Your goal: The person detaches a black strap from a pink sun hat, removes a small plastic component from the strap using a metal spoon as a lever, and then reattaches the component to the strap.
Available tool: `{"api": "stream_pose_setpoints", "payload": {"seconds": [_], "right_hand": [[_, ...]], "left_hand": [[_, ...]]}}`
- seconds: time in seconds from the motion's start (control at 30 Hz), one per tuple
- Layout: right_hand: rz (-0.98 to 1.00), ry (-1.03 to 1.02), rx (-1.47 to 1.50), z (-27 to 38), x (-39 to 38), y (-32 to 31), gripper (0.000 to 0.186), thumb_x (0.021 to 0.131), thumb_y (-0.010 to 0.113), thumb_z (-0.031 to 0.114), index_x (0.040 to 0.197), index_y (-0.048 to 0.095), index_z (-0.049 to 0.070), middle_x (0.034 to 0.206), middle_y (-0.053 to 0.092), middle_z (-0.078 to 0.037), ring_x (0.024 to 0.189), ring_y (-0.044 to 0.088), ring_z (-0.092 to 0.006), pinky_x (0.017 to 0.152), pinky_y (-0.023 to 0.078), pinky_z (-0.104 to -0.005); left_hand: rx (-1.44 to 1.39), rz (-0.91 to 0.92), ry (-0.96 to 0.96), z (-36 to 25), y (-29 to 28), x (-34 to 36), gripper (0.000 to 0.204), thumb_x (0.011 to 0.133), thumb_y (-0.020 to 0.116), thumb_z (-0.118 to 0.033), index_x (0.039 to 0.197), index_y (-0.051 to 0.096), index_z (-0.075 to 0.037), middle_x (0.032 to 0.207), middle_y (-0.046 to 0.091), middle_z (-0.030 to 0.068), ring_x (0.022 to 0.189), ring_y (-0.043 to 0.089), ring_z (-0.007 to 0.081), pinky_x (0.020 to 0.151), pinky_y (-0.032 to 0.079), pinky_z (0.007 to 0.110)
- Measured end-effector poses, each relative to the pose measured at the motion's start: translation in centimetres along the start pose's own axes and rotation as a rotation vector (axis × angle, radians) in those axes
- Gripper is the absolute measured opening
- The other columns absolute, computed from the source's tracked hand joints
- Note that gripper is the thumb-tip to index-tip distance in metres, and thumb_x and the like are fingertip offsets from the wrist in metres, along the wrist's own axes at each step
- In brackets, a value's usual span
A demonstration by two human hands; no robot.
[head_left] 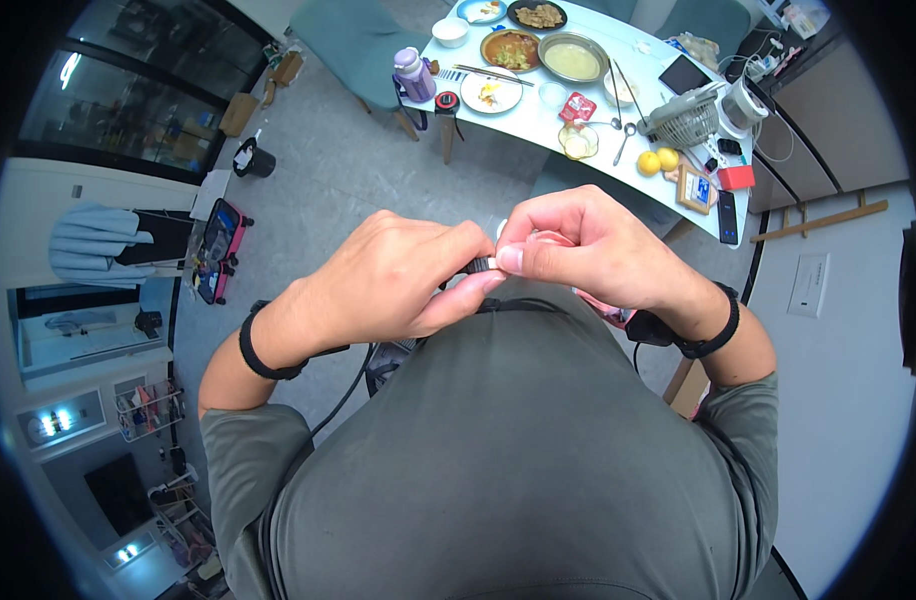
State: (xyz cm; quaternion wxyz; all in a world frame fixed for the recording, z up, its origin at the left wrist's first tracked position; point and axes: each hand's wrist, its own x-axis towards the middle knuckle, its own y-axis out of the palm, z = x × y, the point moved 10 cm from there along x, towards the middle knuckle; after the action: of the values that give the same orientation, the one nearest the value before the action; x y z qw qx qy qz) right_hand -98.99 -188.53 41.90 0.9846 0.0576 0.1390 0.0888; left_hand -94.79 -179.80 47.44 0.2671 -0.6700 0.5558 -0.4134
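My two hands meet in front of my torso. With thumb and forefinger, my left hand [398, 270] pinches a small dark ribbed piece [476, 266]. The thumb and forefinger of my right hand [588, 250] close on its pale end, right beside the left fingertips. Something pinkish and curved [553, 238] shows inside the curl of my right hand. A bit of white peeks out between the hands. Fingers cover most of these pieces, so I cannot make out their kind.
Ahead stands a white table [523, 135] with dishes, a purple bottle [414, 75], a fan [683, 118] and yellow fruit [658, 161]. An open pink suitcase [221, 250] and a black bin [254, 158] are on the floor at left. A dark cable [348, 395] hangs near my left forearm.
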Motion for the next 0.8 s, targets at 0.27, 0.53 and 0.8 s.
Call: {"api": "stream_pose_setpoints", "payload": {"seconds": [0.27,0.53,0.8], "right_hand": [[0.076,-0.084,-0.259,0.0,-1.5,1.3,0.018,0.098,0.068,0.021,0.095,0.07,0.003,0.063,0.056,0.009,0.06,0.039,0.0019,0.053,0.031,-0.0226],[0.044,-0.119,-0.296,0.5,-2.2,1.4,0.017,0.099,0.066,0.021,0.096,0.07,0.004,0.067,0.065,0.005,0.06,0.043,0.0017,0.052,0.034,-0.023],[-0.004,-0.191,-0.304,1.0,-2.4,1.0,0.016,0.098,0.065,0.018,0.097,0.07,0.003,0.071,0.071,0.002,0.063,0.052,0.0009,0.057,0.042,-0.0225]], "left_hand": [[-0.05,-0.025,0.221,-2.3,-0.2,-0.3,0.016,0.075,0.076,-0.006,0.077,0.06,-0.006,0.058,0.054,0.0053,0.047,0.056,0.0237,0.042,0.042,0.036],[-0.11,-0.036,0.27,-2.8,-0.2,-0.4,0.021,0.075,0.075,-0.006,0.072,0.055,-0.006,0.053,0.047,0.004,0.044,0.053,0.0225,0.04,0.039,0.037],[-0.095,-0.089,0.256,-2.4,-0.2,-0.5,0.021,0.074,0.076,-0.006,0.072,0.056,-0.006,0.054,0.05,0.0036,0.044,0.054,0.0211,0.039,0.039,0.036]]}}
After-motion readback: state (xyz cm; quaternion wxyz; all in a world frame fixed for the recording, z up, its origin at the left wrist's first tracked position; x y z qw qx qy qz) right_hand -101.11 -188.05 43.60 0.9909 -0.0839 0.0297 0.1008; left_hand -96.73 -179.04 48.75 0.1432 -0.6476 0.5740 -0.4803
